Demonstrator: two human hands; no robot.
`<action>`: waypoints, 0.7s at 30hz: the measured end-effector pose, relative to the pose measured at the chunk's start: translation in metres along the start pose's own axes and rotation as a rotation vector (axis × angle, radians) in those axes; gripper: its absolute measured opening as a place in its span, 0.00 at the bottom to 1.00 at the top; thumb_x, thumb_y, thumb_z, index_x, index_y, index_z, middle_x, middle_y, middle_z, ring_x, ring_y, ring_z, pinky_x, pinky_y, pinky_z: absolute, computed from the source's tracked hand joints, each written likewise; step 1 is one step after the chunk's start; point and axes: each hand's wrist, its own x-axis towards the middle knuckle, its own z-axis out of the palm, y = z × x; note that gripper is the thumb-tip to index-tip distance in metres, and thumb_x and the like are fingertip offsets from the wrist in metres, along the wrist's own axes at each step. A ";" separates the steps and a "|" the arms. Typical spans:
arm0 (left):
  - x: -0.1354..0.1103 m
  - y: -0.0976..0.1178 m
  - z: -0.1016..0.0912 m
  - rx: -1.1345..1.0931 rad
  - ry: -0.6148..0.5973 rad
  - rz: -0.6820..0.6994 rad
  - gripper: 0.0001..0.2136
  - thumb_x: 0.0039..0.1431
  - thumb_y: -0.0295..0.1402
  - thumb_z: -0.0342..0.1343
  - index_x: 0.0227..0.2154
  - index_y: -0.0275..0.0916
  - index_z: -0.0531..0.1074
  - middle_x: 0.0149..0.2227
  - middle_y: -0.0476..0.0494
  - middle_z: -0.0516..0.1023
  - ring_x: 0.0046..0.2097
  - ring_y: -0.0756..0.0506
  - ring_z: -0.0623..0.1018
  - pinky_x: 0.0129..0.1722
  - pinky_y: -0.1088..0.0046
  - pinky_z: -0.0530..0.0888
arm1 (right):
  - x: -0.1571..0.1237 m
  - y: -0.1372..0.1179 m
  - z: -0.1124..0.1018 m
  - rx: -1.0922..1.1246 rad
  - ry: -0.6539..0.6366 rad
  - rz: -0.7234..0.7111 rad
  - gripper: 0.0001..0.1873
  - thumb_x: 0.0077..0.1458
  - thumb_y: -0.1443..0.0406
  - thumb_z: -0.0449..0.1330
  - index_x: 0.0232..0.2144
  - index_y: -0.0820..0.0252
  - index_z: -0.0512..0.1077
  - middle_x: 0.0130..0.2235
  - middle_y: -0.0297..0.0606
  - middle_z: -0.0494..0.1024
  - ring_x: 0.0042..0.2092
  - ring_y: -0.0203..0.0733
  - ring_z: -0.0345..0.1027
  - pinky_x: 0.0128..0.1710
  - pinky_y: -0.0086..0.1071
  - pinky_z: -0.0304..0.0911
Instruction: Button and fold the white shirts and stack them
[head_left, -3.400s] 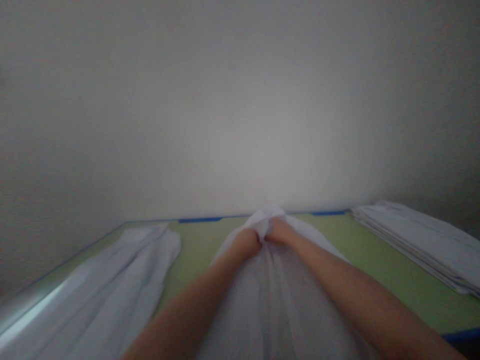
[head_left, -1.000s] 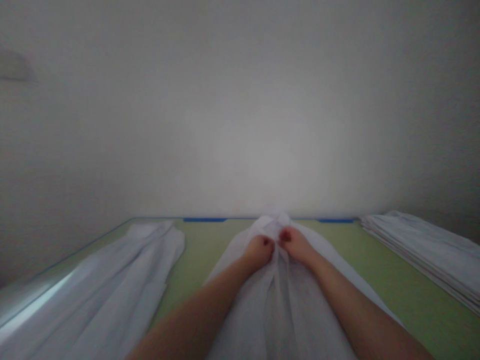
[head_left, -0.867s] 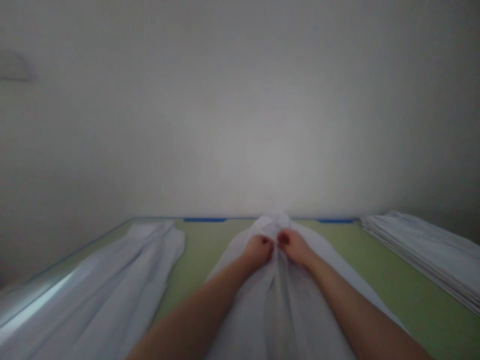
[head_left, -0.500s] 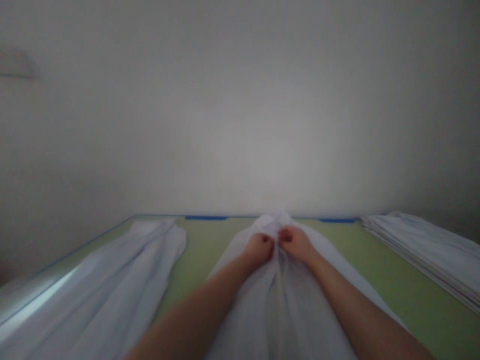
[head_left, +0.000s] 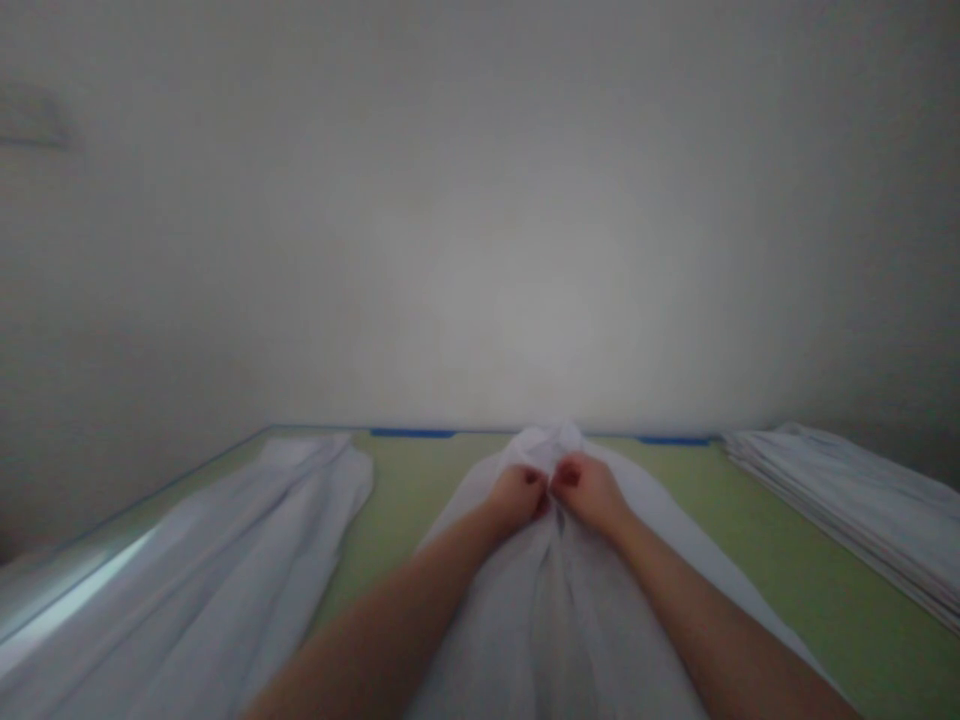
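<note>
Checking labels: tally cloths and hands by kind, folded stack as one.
Spread white cloths: 2 (left cloth, middle cloth)
Folded white stack: 1, layers too blurred to count
Hands: 2 (left hand, right hand)
Total: 5

Dim, grey light: the wall [head_left: 540,280] is palest around its middle, darker toward the edges. Glare streaks the bench's [head_left: 386,520] left side. Fingers [head_left: 592,482] and white cloth [head_left: 487,630] look softly blurred.
</note>
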 end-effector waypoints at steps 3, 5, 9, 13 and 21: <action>-0.001 0.000 0.002 -0.066 0.005 -0.007 0.13 0.57 0.36 0.46 0.30 0.37 0.75 0.24 0.47 0.75 0.25 0.51 0.72 0.26 0.77 0.65 | -0.001 -0.002 0.000 -0.028 0.017 -0.027 0.07 0.43 0.66 0.59 0.29 0.60 0.71 0.27 0.34 0.75 0.29 0.34 0.66 0.30 0.25 0.56; -0.001 -0.001 0.003 -0.090 0.007 -0.005 0.16 0.57 0.40 0.46 0.31 0.35 0.74 0.24 0.46 0.75 0.25 0.51 0.72 0.25 0.77 0.65 | -0.002 -0.004 0.000 -0.049 0.022 -0.049 0.05 0.43 0.67 0.59 0.28 0.60 0.71 0.27 0.34 0.75 0.29 0.34 0.66 0.29 0.25 0.55; 0.001 -0.004 0.004 -0.016 0.030 0.009 0.18 0.56 0.44 0.47 0.28 0.34 0.75 0.23 0.45 0.75 0.25 0.51 0.72 0.25 0.77 0.64 | -0.004 -0.010 0.001 -0.098 0.036 -0.081 0.02 0.45 0.67 0.58 0.25 0.59 0.70 0.26 0.33 0.74 0.29 0.34 0.66 0.29 0.25 0.53; 0.004 -0.006 0.003 0.017 0.054 -0.003 0.14 0.57 0.37 0.46 0.27 0.36 0.74 0.23 0.46 0.75 0.26 0.51 0.73 0.26 0.77 0.64 | -0.004 -0.012 0.002 -0.073 0.054 -0.069 0.03 0.46 0.65 0.58 0.24 0.60 0.70 0.25 0.33 0.74 0.28 0.34 0.65 0.28 0.25 0.53; -0.003 0.003 -0.001 -0.012 0.028 0.036 0.15 0.57 0.37 0.43 0.26 0.38 0.73 0.24 0.46 0.75 0.25 0.50 0.73 0.26 0.76 0.65 | 0.008 -0.002 0.003 0.102 0.033 0.040 0.03 0.39 0.70 0.57 0.22 0.61 0.66 0.23 0.33 0.72 0.26 0.33 0.63 0.28 0.25 0.56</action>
